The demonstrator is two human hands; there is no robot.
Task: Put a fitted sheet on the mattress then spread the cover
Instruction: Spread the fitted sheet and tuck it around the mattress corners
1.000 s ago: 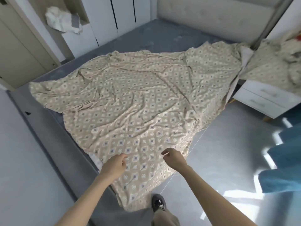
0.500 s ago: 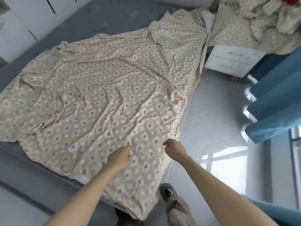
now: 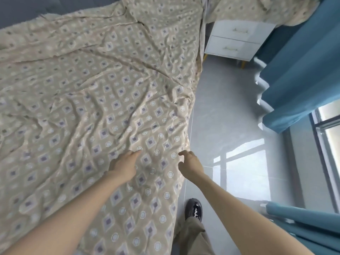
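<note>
A beige sheet with a blue diamond and white ring pattern lies wrinkled across the grey mattress, whose bare surface shows only at the top left. The sheet's right edge hangs over the bed's side toward the floor. My left hand rests flat on the sheet with fingers stretched forward. My right hand hovers at the sheet's right edge, fingers loosely curled and apart, with no cloth visibly held.
A white two-drawer nightstand stands at the bed's far right, with more patterned fabric heaped on it. Blue curtains and a window line the right side. My black shoe stands on the glossy grey floor.
The view has swung right and down toward the bed's right side. Both hands moved forward over the sheet; the left hand's fingers have stretched out flat.
</note>
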